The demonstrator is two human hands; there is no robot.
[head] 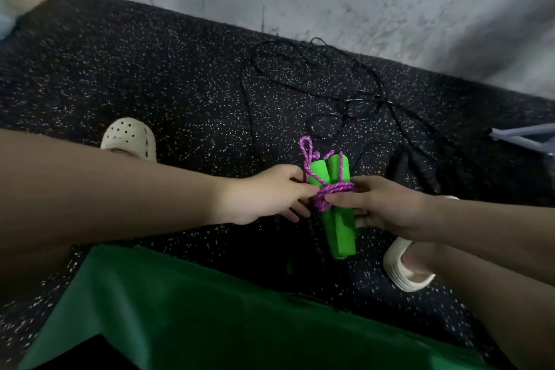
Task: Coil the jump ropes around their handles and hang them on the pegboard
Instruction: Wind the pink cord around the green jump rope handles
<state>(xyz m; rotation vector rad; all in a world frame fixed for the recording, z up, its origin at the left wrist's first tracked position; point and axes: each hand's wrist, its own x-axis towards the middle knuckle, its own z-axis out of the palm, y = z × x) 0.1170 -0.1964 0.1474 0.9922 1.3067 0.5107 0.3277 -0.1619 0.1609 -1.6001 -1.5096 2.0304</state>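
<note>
Both hands hold the green handles (338, 219) above the floor (150, 84). The right hand (387, 204) grips them; the left hand (270, 194) fingers seem to pinch the purple rope (333, 189) wound around them.

A gym, by its speckled black rubber floor (150, 75) and a loose black jump rope (315, 75).
</note>
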